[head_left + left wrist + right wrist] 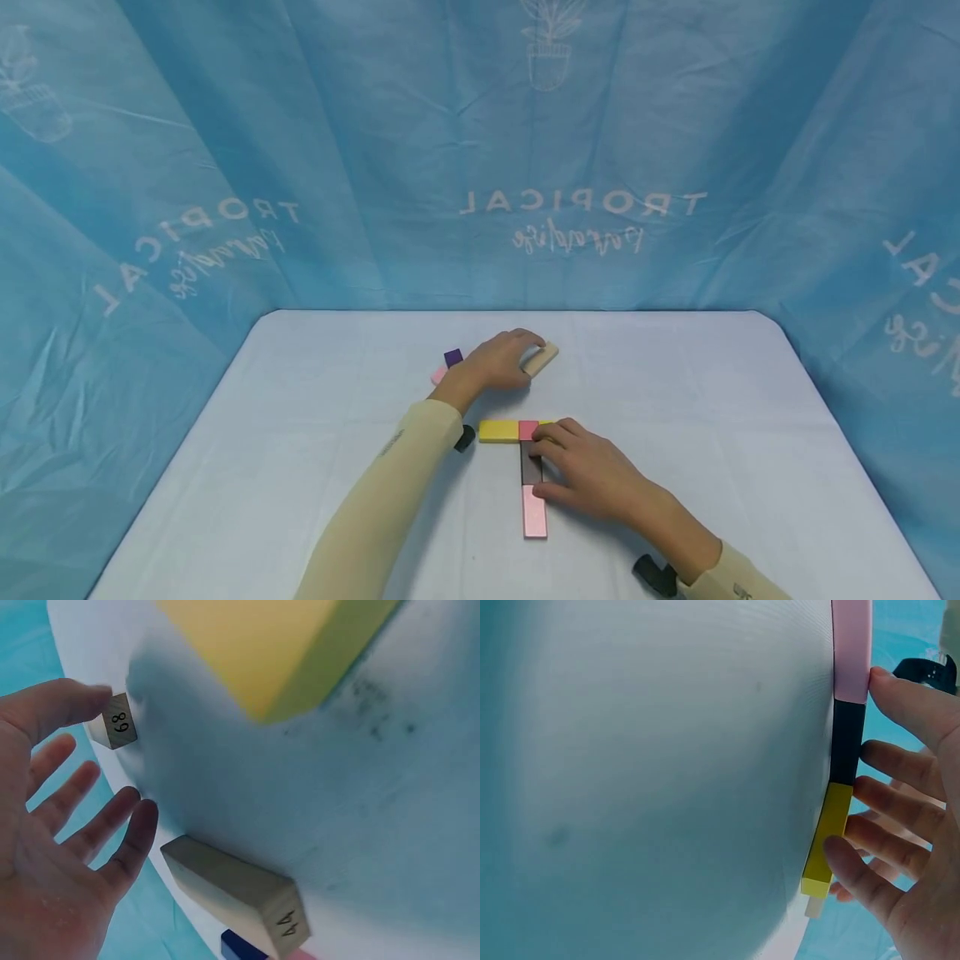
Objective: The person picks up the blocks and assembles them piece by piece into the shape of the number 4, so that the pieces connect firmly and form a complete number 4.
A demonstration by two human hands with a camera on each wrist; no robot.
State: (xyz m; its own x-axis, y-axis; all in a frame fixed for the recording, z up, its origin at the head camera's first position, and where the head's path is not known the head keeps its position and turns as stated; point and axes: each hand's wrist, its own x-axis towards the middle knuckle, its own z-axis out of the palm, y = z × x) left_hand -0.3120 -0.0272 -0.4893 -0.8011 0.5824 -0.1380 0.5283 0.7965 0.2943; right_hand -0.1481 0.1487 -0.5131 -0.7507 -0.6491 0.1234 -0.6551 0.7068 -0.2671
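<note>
My left hand [498,362] reaches over the far part of the table, fingers loosely bent and spread around a plain wooden block [543,358]. In the left wrist view its thumb overlaps that block's numbered end [120,721]; contact is unclear. My right hand [592,471] rests its relaxed fingers along a T-shaped row of flat blocks. The row has a yellow block [498,431], a deep pink block [528,430], a dark grey block [531,462] and a light pink block [535,512]. Another yellow block [829,832] lies largely under the right fingers.
Beside the left wrist lie a dark purple block [453,357] and a pink block [438,375]. Another wooden block [236,892], marked 44, shows in the left wrist view. The white table [300,433] is backed by a blue printed curtain [420,167].
</note>
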